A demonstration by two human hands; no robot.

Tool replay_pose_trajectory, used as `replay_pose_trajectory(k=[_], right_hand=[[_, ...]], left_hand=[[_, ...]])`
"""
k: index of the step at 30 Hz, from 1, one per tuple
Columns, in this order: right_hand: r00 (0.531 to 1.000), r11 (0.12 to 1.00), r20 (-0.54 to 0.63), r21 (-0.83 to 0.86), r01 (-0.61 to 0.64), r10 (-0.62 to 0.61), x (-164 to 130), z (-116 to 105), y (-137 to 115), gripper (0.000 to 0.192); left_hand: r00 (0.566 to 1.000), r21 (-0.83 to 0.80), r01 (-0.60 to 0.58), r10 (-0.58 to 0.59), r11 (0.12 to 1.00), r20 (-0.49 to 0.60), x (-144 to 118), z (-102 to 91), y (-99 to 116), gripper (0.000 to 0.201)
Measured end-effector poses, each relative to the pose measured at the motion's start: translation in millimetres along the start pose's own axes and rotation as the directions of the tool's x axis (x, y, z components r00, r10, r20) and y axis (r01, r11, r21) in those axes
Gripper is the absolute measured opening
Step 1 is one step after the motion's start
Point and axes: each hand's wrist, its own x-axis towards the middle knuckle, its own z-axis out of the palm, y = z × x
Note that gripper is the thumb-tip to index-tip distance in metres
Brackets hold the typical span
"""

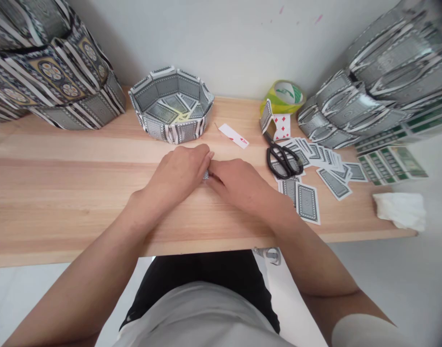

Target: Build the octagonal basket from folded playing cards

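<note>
Both hands meet at the middle of the wooden table [61, 193], the left hand [179, 173] and right hand [235, 180] curled, fingertips pinching a small folded card piece [206, 175] between them. No writing on it is legible.

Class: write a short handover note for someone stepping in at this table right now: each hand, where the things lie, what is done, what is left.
Left hand and right hand meet over a small folded card piece, mostly hidden.
Done: one card bowl stands behind.
Loose cards, scissors and tape roll lie right.
Left: many cards unfolded.
</note>
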Motion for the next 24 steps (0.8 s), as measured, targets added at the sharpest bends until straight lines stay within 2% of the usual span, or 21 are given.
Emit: replay_pose_trajectory(k=[11,18,24], right_hand=[[0.999,0.999,-0.052,-0.034,0.005,-0.007,5.4,6.0,3.2,0.023],[0.996,1.000,-0.095,-0.019,-0.003,0.001,6.7,6.6,3.6,0.025],[0.993,1.000,-0.119,-0.014,-0.001,-0.001,7.9,7.8,4.2,0.027]], left_hand=[[0.997,-0.047,-0.046,0.043,0.998,-0.059,2.1,1.9,-4.4,0.030],[0.985,-0.136,-0.100,0.079,0.986,-0.152,3.4,4.2,-7.2,0.031],[0.978,-0.131,-0.110,0.084,0.985,-0.190,4.4,6.5,-9.4,0.033]])
